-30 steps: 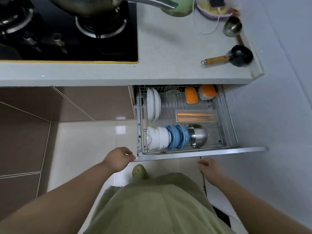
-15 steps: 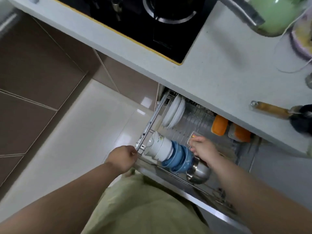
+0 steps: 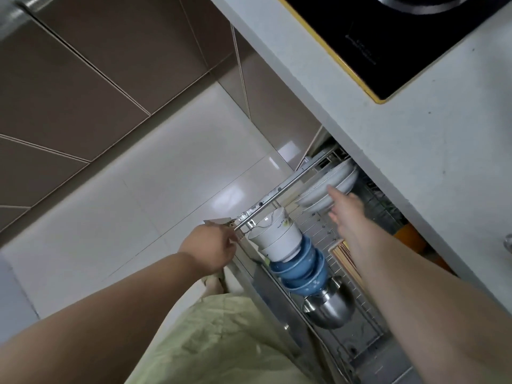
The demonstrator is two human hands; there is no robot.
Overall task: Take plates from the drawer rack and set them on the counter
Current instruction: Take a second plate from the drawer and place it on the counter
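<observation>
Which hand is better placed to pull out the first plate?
The right hand: it is open, fingers reaching the white plates at the rack's back. The left hand sits at the drawer's front corner, beside the bowls.

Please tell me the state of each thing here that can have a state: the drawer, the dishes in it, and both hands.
drawer rack: pulled open
white plates: upright in the rack, none taken yet
white bowls: nested, on their side
blue bowls: nested, on their side
steel bowl: on its side
left hand: closed on the drawer's front corner
right hand: open, reaching at the plates
</observation>
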